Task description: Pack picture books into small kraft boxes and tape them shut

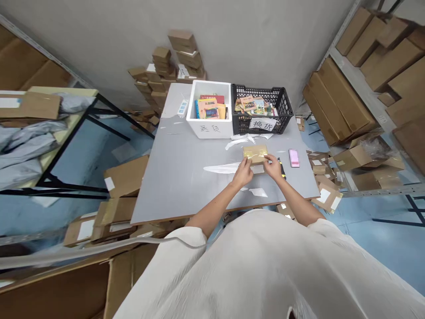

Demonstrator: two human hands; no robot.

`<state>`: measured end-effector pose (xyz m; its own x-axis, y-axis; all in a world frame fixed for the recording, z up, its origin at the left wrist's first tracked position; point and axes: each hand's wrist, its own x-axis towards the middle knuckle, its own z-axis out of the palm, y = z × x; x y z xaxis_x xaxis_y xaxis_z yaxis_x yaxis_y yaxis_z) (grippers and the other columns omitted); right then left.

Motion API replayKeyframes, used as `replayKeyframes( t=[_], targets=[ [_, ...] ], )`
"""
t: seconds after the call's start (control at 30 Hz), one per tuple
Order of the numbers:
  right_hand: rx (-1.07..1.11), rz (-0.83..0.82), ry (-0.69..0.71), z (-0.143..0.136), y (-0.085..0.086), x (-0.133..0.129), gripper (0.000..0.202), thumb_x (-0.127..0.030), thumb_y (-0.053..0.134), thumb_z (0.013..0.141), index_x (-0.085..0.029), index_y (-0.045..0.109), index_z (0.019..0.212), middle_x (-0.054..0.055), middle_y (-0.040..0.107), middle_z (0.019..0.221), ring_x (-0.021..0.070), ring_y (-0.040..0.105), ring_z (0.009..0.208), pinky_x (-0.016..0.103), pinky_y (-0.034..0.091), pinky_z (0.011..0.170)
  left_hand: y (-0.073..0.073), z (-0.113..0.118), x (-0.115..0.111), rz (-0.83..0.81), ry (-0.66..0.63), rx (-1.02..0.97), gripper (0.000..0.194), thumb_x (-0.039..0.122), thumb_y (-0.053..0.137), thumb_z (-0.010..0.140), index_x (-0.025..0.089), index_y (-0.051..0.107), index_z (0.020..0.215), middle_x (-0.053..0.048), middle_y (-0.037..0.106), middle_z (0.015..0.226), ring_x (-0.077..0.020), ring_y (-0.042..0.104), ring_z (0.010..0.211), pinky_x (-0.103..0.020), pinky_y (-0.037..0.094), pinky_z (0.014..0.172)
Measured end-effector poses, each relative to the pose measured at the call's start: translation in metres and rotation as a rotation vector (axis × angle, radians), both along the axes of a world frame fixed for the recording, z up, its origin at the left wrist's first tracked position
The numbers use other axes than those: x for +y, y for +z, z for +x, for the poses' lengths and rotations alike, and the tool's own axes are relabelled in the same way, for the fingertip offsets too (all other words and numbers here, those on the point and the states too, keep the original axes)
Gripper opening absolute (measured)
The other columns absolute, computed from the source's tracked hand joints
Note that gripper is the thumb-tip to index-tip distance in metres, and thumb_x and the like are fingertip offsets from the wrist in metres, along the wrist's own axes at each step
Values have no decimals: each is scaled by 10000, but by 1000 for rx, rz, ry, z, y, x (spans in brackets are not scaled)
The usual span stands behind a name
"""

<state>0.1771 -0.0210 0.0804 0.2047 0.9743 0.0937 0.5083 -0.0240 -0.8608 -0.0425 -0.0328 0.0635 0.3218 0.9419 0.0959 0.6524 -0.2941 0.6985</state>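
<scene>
In the head view, you are holding a small brown parcel [255, 151] above the near right part of the grey table [166, 186], just in front of the black crate; whether it is resting on the surface or being held slightly up, you cannot tell from here. Your left hand [244, 172] is gripping its near left edge and your right hand [272, 167] its near right corner, fingers closed on the cardboard at both sides. The shiny tape across the parcel is looking slick, so uneven pulling could be making a corner slip or the cardboard tear. A white plastic strip [219, 169] is lying under and beside your left hand, where it could be sticking to your fingers or the parcel. A yellow-and-black tool [282, 169], perhaps a cutter, is lying partly hidden beside your right hand; a careless sweep could be knocking it, or cutting you if a blade is out. The phone [294, 158] is lying farther right, near enough for an elbow to be nudging it. Beyond the parcel, the white bin [210, 131] and the black crate [286, 110], both containing books, are blocking forward reach, with torn plastic [242, 141] lying before them. A pale cord [146, 241] is crossing your left sleeve and could be snagging that arm.
</scene>
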Motion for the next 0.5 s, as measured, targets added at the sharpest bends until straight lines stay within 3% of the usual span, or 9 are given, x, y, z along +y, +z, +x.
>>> replayKeyframes(
  t=[0.13, 0.23, 0.33, 0.5],
  targets=[
    [44, 18, 77, 13, -2, -1, 320, -405, 677, 954, -231, 821, 1181, 145, 760, 1455, 311, 735, 1278, 501, 628, 1125, 7, 20, -3, 11, 122, 135, 575, 259, 612, 1025, 213, 609, 1598, -204, 543, 1728, -412, 527, 1599, -625, 447, 1324],
    [111, 12, 189, 1, -5, -1, 434, -477, 706, 980, -240, 782, 1335, 141, 743, 1496, 295, 755, 1206, 495, 636, 1111, 13, 22, -4, 22, 251, 191, 473, 379, 580, 1100, 235, 655, 1544, -199, 625, 1651, -433, 498, 1613, -666, 396, 1337],
    [146, -21, 267, -21, -10, 0, 577, -499, 732, 988, -259, 698, 1512, 128, 757, 1490, 298, 752, 1228, 508, 619, 1149, 16, 15, -3, 32, 235, 140, 483, 424, 507, 1150, 213, 626, 1567, -200, 637, 1639, -386, 564, 1565, -579, 447, 1315],
    [46, -58, 389, -50, -21, 0, 515, -470, 706, 1023, -282, 732, 1502, 104, 785, 1462, 315, 726, 1325, 531, 577, 1220, 12, -17, 1, -20, 273, 68, 558, 472, 486, 1167, 168, 534, 1633, -219, 645, 1610, -378, 610, 1516, -548, 498, 1269]
  ],
)
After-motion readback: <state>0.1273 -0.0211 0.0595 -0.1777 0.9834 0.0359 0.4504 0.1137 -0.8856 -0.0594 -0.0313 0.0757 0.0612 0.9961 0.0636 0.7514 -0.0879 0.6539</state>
